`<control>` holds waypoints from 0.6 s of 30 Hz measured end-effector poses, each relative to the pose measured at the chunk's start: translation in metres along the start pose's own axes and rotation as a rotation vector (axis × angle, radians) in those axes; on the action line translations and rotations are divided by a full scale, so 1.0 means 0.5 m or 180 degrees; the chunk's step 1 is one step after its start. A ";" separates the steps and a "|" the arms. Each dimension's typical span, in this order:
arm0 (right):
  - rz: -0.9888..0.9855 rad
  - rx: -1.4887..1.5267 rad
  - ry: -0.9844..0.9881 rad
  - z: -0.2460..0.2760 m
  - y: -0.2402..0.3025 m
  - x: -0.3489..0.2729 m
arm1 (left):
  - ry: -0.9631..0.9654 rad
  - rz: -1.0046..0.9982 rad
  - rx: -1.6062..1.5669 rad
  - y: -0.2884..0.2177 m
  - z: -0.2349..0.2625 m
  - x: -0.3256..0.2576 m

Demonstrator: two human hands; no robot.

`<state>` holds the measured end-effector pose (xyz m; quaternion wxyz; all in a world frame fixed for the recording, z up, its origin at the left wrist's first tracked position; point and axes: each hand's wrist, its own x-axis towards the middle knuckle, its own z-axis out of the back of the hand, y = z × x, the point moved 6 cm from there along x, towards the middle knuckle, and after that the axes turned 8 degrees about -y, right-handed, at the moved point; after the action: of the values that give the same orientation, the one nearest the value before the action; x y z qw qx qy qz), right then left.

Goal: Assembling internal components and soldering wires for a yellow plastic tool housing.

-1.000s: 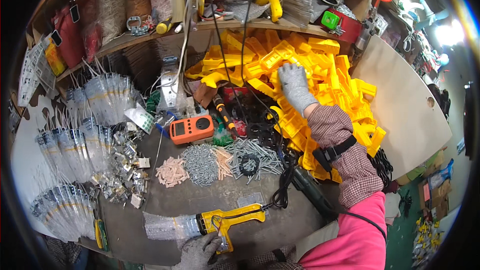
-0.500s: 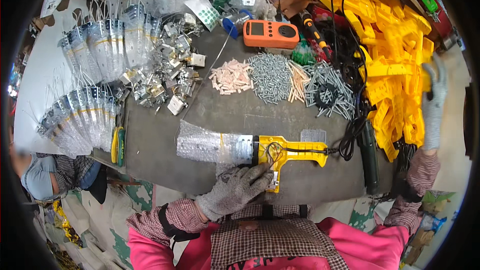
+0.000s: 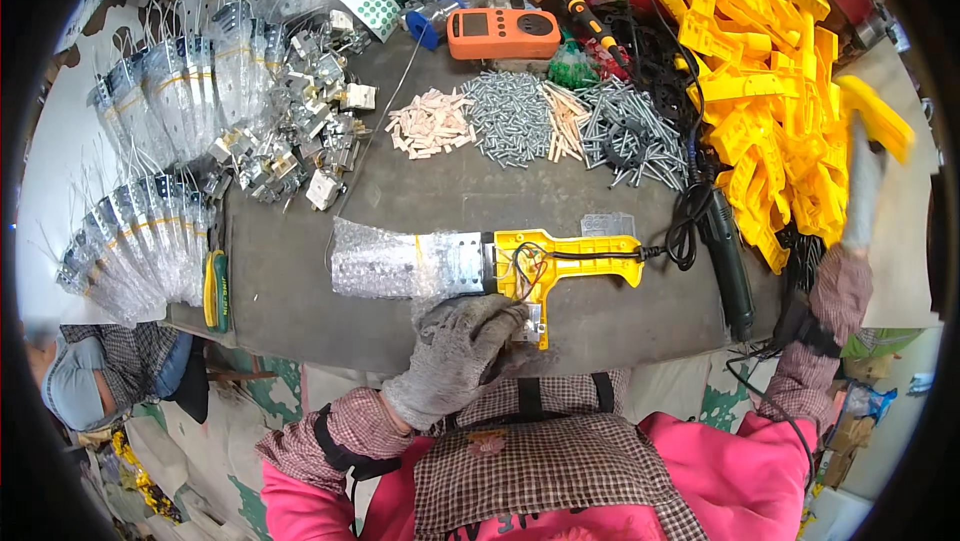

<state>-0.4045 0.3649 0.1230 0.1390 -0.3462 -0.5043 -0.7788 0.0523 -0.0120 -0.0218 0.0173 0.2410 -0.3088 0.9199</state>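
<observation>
Our left fingers [image 3: 495, 314], grip unclear, likely steadied the wired housing [image 3: 543, 276] while our right fingers [image 3: 859, 136] gripped a yellow shell [image 3: 882, 121].

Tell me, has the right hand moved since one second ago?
Yes: judged against the pile of yellow parts, the right hand has moved rightward, from over the pile to beyond its right edge.

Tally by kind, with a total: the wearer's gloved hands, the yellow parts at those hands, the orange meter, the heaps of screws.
Gloved hands: 2 (left hand, right hand)
Yellow parts: 2 (open housing, held piece)
Orange meter: 1
Screw heaps: 2 (left heap, right heap)
Total: 7
</observation>
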 end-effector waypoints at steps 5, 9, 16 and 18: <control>-0.0656 0.0453 0.0485 -0.004 0.125 -0.180 | -0.0206 -0.0040 -0.0035 -0.010 0.003 0.000; -0.1367 0.1394 0.1570 -0.113 0.316 -0.415 | -0.0146 0.0091 -0.0178 -0.003 -0.008 -0.009; -0.1886 0.2343 0.1849 -0.194 0.327 -0.576 | -0.0157 0.0216 -0.0228 0.003 -0.011 -0.031; -0.1544 0.2228 0.1878 -0.208 0.330 -0.592 | -0.0008 0.0054 0.0025 -0.007 -0.009 -0.026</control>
<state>-0.1391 0.1592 0.0094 0.1983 0.0823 -0.7397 -0.6377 0.0625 -0.0049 -0.0288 0.0082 0.2396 -0.3072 0.9210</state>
